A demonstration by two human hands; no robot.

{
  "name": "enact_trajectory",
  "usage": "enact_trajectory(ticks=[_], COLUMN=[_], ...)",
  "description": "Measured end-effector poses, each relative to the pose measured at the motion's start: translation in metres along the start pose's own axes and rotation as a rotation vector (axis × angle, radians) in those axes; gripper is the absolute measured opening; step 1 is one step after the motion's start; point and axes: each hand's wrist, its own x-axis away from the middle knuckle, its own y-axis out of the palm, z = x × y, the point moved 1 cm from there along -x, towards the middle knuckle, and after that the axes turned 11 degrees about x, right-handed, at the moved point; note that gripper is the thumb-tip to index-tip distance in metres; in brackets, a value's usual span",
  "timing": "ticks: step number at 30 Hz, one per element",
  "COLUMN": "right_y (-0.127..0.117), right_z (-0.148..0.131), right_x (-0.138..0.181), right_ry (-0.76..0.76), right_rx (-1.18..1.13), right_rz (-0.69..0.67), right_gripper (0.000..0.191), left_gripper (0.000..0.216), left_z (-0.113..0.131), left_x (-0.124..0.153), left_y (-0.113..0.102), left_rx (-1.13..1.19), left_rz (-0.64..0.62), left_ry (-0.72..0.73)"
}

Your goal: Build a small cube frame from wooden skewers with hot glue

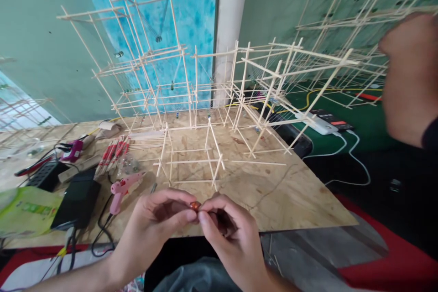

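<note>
My left hand [155, 223] and my right hand [227, 232] meet above the front edge of a plywood board [284, 200]. Their fingertips pinch a small orange-red part [195, 206], too small and too covered to identify. Just beyond my hands stands a frame of thin wooden sticks [191, 162], out of contact with them. A pink hot glue gun [123, 189] lies on the board to the left of my left hand.
Taller stick lattices [143, 59] rise behind the board. Another person's blurred hand [410, 77] reaches in at upper right. Red-handled tools [111, 157], a black power adapter [77, 203] and cables lie at left. A white power bank [316, 124] sits at right.
</note>
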Motion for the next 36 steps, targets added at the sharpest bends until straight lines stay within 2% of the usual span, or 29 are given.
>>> enact_trajectory(ticks=[10,14,18,21,29,36], right_y=[0.002,0.002,-0.001,0.0,0.003,0.001], right_z=[0.005,0.009,0.014,0.019,0.022,0.023], right_x=[0.001,0.0,-0.003,-0.004,-0.002,-0.003], right_ry=[-0.065,-0.053,-0.14,-0.177,-0.152,-0.202], right_rx=[0.025,0.02,0.037,-0.005,-0.122,-0.148], right_rz=[0.047,0.048,0.051,0.07,0.062,0.05], right_gripper=[0.011,0.015,0.011,0.007,0.007,0.006], left_gripper=[0.017,0.012,0.013,0.013,0.018,0.016], left_z=[-0.003,-0.004,-0.009,-0.013,-0.018,-0.019], left_x=[-0.002,0.0,0.001,0.001,-0.001,-0.001], left_y=[-0.004,-0.006,-0.006,-0.007,-0.011,-0.005], left_rx=[0.017,0.035,0.081,0.112,0.144,0.306], left_rz=[-0.039,-0.042,-0.066,-0.078,-0.061,-0.047], left_ry=[0.006,-0.027,-0.057,-0.07,-0.116,-0.14])
